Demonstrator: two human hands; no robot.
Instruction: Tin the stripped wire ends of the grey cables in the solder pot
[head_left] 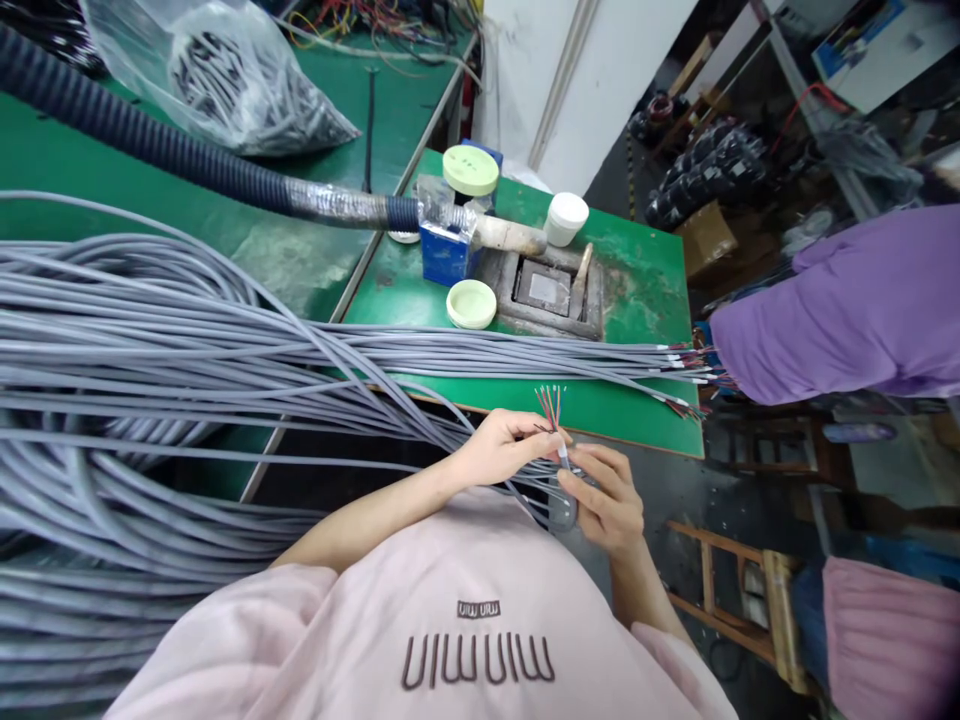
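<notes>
Left hand (506, 441) and right hand (609, 497) hold cable (564, 459) (wires (550, 402) fanned) near table edge (637, 442).

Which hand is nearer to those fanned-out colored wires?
Left. The left hand is at the base of the colored wires; the right hand is farther off, lower in the view.

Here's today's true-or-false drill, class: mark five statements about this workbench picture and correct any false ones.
1. The left hand and right hand meet at a cable end. True.
2. The thin wires there are bound into one tight twist. False: the thin wires fan out.
3. The white tub stands beyond the grey cables. True.
4. The ribbed hose is bright yellow. False: the hose is dark, partly wrapped in silvery material.
5. The worker's shirt is green. False: the shirt is pink.
</notes>
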